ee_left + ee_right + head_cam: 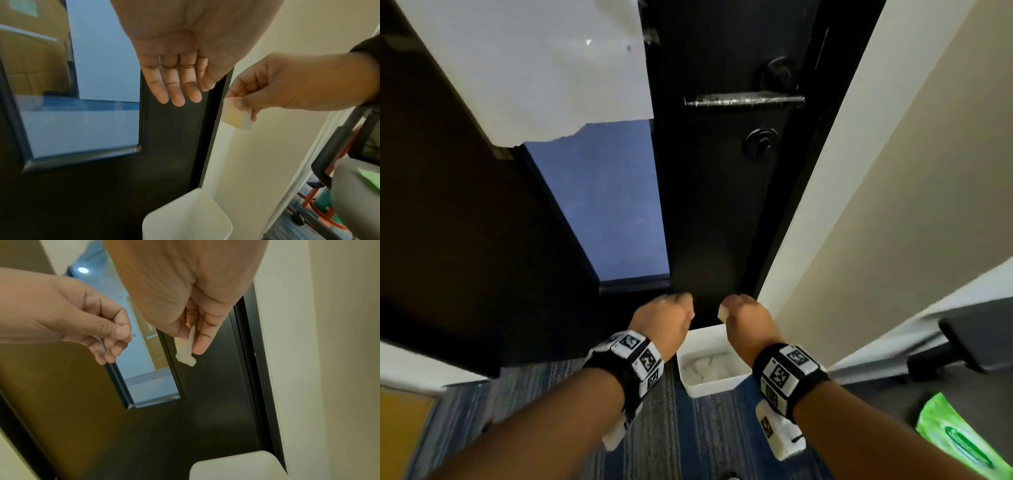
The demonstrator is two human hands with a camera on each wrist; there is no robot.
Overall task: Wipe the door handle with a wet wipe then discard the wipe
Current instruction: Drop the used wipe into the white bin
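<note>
A green wipe packet [959, 442] lies nearest, at the right on the floor. Beyond it, the right hand [748, 317] pinches a small folded wet wipe [237, 113] between thumb and fingers above a white bin [709, 368] holding crumpled wipes. The left hand [666, 317] hangs empty, fingers relaxed. Farther up the black door [709, 212] is the metal door handle [744, 100].

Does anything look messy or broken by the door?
Yes. The white paper covering the door's window has a ragged, torn bottom edge, leaving the lower glass bare. The white bin on the floor holds crumpled wipes, which belong there.
</note>
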